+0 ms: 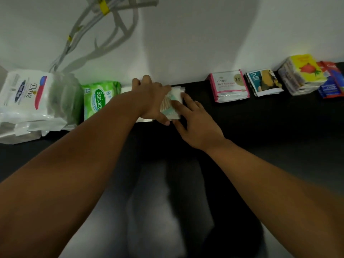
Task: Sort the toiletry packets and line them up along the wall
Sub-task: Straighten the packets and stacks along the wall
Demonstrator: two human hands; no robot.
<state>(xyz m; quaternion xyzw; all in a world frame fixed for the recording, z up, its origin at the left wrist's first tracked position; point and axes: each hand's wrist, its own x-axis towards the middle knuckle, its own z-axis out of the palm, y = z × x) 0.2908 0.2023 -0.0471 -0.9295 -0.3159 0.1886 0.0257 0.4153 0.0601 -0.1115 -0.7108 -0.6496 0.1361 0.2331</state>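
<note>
Against the wall (pixel 186 43), on dark surface (pixel 251 131): pale packet stack (pixel 175 98); left hand (pixel 152 97) curled over it, gripping; right hand (pixel 197 125) flat, straight fingers touching its right side; Dove sachets (pixel 229 86) lined up further right.

Pale packet stack (pixel 174 98) flat against wall; sorted stacks (pixel 229 86) rightward.

The left hand (pixel 151 98) and right hand (pixel 198 127) are bare, and so are the left forearm (pixel 80 164) and right forearm (pixel 270 175), skin showing all the way to the view's lower corners. Both forearms look slim and smooth. A short, trimmed nail shows on the left thumb (pixel 166 122). Low between the arms sits a blurred grey and dark shape (pixel 154 211), perhaps clothing on the legs; it is too soft to tell.
</note>
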